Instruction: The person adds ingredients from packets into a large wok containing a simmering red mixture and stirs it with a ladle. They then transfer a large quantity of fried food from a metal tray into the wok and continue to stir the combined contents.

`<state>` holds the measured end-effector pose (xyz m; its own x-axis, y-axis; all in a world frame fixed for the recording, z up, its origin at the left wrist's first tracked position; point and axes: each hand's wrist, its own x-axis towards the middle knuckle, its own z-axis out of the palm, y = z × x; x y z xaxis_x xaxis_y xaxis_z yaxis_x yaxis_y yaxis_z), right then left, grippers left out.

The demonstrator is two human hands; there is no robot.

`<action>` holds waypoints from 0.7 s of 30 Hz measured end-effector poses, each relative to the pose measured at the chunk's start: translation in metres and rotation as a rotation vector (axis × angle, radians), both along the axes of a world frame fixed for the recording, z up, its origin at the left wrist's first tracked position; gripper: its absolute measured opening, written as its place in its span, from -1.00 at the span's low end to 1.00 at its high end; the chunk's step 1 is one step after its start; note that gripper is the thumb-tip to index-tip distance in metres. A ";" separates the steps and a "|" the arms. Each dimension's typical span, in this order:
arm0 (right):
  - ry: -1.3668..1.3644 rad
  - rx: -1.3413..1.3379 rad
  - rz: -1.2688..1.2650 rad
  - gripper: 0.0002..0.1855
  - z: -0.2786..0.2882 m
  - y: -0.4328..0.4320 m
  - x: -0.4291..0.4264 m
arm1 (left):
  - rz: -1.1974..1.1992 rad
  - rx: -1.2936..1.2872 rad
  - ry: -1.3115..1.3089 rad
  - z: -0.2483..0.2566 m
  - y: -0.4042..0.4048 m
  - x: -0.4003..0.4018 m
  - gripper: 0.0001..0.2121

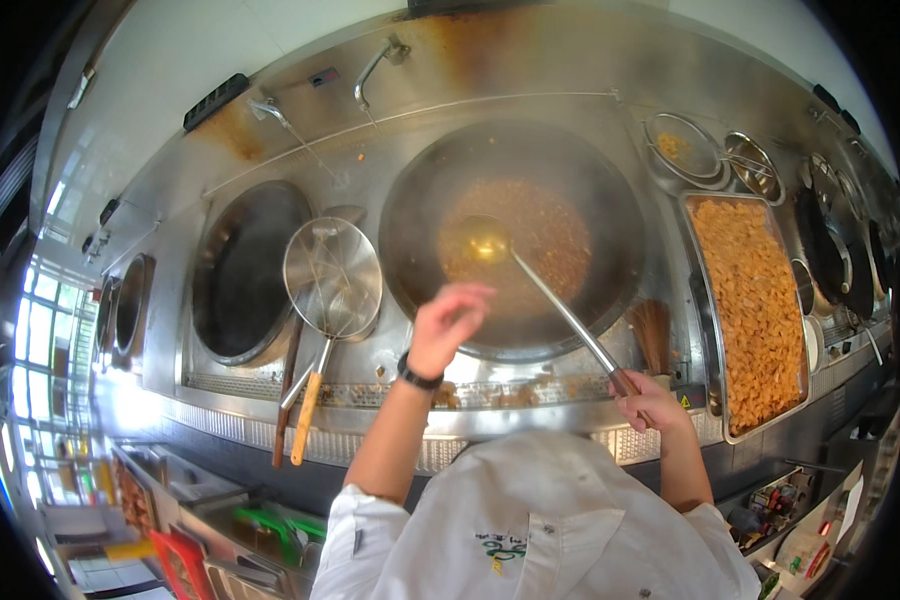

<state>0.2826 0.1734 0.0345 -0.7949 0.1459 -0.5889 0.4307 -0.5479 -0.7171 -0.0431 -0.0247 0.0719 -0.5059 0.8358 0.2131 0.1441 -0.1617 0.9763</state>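
My right hand (651, 401) is closed around the wooden grip of a long-handled metal ladle (570, 319). The ladle's bowl, yellowish and shiny, is over the middle of a large wok (412, 225). Steam rises from the wok and blurs the reddish-brown, chopped food (547, 225) in it. Whether the bowl touches the food, I cannot tell. My left hand (450, 322), a dark band at its wrist, hovers above the wok's near rim. Its fingers are loosely bent and apart, with nothing in them.
Left of the wok, a wire strainer (333, 277) with a wooden handle lies near a second, dark wok (244, 277). On the right stand a bamboo brush (651, 334) and a metal tray of browned pieces (754, 315). A round sieve (682, 146) sits behind; a swing faucet (367, 71) projects from the backsplash.
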 end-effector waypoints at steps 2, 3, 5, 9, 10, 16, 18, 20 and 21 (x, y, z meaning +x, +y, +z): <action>-0.061 0.024 -0.094 -0.66 -0.012 0.011 -0.012 | -0.233 0.351 -0.110 0.052 -0.012 0.031 -0.84; -0.095 0.086 -0.124 -0.65 -0.017 0.017 -0.020 | -0.385 0.537 -0.164 0.078 -0.018 0.052 -0.80; -0.152 0.212 -0.149 -0.64 -0.032 0.033 -0.046 | -0.646 0.773 -0.219 0.115 -0.030 0.078 -0.70; -0.259 0.571 -0.126 -0.72 -0.092 0.093 -0.078 | -0.841 0.908 -0.347 0.141 -0.045 0.104 -0.68; -0.278 0.655 -0.124 -0.75 -0.105 0.105 -0.087 | -0.832 0.903 -0.357 0.140 -0.046 0.103 -0.69; -0.375 0.721 -0.152 -0.89 -0.141 0.100 -0.160 | -0.696 0.911 -0.389 0.138 -0.069 0.106 -0.68; -0.319 0.434 -0.145 -0.94 -0.182 0.079 -0.184 | -0.649 0.893 -0.415 0.138 -0.072 0.106 -0.67; -0.281 0.126 -0.131 -0.87 -0.202 0.057 -0.200 | -0.624 0.898 -0.424 0.128 -0.074 0.102 -0.68; -0.269 0.018 -0.143 -0.83 -0.205 0.045 -0.202 | -0.624 0.910 -0.418 0.116 -0.076 0.100 -0.64</action>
